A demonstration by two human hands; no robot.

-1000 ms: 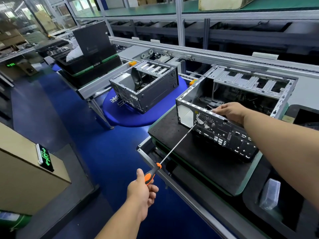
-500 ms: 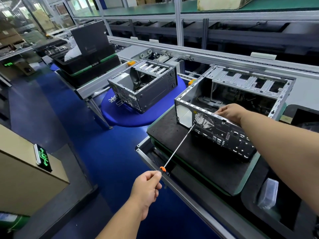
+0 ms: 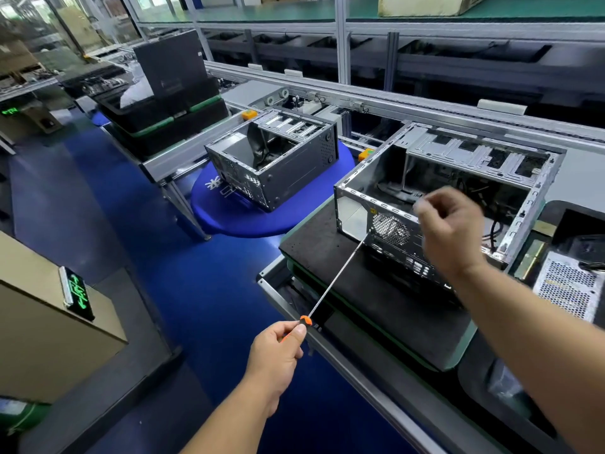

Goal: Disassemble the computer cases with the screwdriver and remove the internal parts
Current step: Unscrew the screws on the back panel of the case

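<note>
- Second case (image 3: 271, 162) far left on a blue table (image 3: 229, 221); a perforated metal box (image 3: 566, 290) lies right.
- Left hand (image 3: 278, 355) grips the screwdriver (image 3: 337, 276), tip at the near case (image 3: 435, 204).
- Right hand (image 3: 448, 231) has lifted off the rim, blurred, grip unclear.

Your right hand (image 3: 450, 231) is motion-blurred above the near computer case (image 3: 425, 204), so its fingers' hold can't be read. It hides part of that case's rear panel. Your left hand (image 3: 278, 355) covers most of the screwdriver (image 3: 337, 276) handle.
</note>
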